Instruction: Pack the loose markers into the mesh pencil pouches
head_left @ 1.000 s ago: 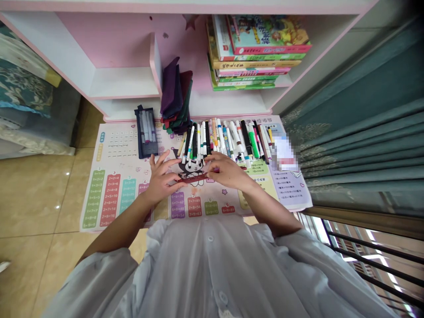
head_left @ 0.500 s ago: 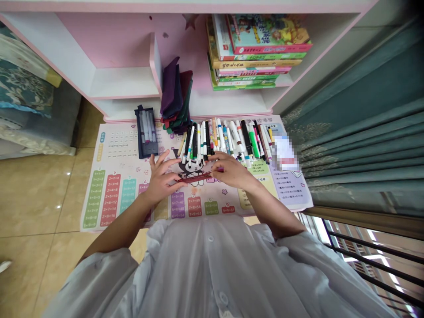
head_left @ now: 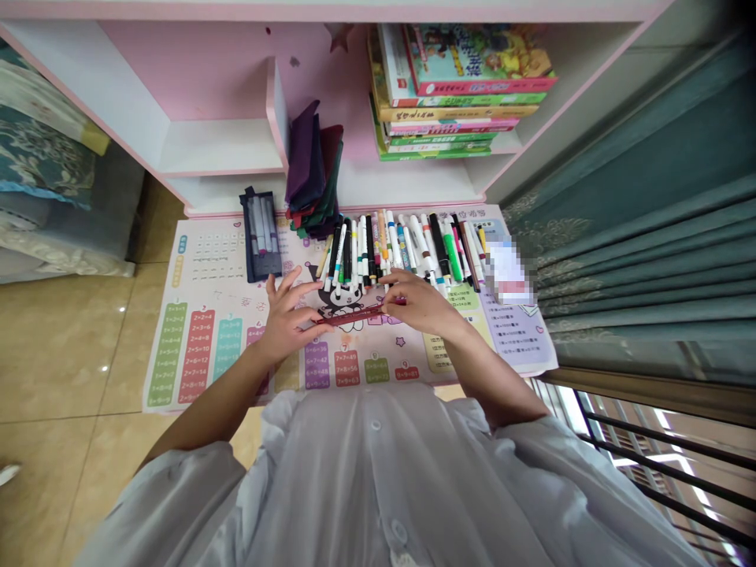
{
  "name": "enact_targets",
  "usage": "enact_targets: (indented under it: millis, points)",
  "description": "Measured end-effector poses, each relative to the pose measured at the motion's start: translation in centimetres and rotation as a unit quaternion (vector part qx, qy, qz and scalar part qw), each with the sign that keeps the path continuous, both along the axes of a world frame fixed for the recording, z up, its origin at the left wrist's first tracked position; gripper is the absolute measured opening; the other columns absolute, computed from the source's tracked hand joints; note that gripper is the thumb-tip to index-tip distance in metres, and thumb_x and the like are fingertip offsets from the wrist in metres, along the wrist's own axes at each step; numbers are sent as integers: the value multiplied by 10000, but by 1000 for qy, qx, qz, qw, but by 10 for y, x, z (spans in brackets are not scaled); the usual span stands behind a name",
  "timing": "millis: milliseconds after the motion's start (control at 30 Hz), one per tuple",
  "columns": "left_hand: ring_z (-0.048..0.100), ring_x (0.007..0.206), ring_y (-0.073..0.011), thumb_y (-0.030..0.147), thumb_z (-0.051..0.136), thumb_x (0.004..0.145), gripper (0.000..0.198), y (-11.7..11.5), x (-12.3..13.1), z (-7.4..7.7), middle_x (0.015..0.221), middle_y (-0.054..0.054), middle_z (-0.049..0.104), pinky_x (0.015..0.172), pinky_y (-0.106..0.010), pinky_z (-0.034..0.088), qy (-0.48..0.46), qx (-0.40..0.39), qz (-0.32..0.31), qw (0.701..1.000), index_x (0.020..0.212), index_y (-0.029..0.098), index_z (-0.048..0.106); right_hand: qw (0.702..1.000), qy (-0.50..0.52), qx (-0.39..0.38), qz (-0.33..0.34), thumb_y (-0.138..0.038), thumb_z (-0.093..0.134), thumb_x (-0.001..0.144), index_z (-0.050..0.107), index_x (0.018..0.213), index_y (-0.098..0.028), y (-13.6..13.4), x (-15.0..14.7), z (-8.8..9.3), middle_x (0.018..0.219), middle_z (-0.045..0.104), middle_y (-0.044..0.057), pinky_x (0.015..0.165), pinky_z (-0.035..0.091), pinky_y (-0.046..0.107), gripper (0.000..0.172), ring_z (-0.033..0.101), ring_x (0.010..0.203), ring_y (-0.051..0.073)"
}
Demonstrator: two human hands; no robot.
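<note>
Low over the patterned mat, a dark red pencil pouch (head_left: 353, 316) is seen almost edge-on as a thin strip, its inside hidden. My left hand (head_left: 289, 316) pinches its left end between thumb and fingers, with the other fingers spread. Closed near the opposite end, my right hand (head_left: 416, 303) grips the pouch along its upper edge. Just beyond both hands lies a row of markers (head_left: 383, 248) in many colours, side by side. To the left rests a navy pouch (head_left: 263, 236) with several grey-purple markers inside.
A stack of purple, red and green pouches (head_left: 313, 169) leans at the shelf's front. Books (head_left: 454, 110) are piled in the pink-and-white shelf (head_left: 224, 150). A blurred-out flat object (head_left: 511, 272) lies at the mat's right, near the curtain (head_left: 638, 197).
My right hand has slid slightly to the right along the dark red pouch, so more of its edge shows. My left hand stays in place.
</note>
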State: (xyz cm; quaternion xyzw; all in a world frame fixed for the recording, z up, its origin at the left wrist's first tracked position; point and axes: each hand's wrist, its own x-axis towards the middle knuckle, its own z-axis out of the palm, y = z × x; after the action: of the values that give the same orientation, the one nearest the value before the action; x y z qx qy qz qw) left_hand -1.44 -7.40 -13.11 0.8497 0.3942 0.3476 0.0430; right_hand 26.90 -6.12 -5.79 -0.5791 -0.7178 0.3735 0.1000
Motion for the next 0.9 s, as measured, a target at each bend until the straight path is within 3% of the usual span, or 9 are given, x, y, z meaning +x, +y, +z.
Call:
enact_targets:
  millis: [400, 900]
  points:
    - [432, 1406, -331, 519, 776, 776, 348, 0, 1, 1, 1189, -55, 703, 1220, -607, 144, -17, 14, -10, 1000, 585, 249, 668, 1000, -14, -9, -17, -188, 630, 829, 713, 680, -221, -3, 4, 10, 1375, 629, 55, 1181, 339, 583, 174, 373, 1470, 325]
    - [423, 1413, -331, 501, 783, 776, 340, 1, 0, 0, 1216, -65, 698, 1215, -596, 159, -20, 19, -10, 1000, 587, 241, 672, 999, -11, 13, -35, -204, 627, 830, 720, 680, -234, -5, 19, 1, 1373, 632, 29, 1185, 338, 554, 179, 395, 1461, 299]
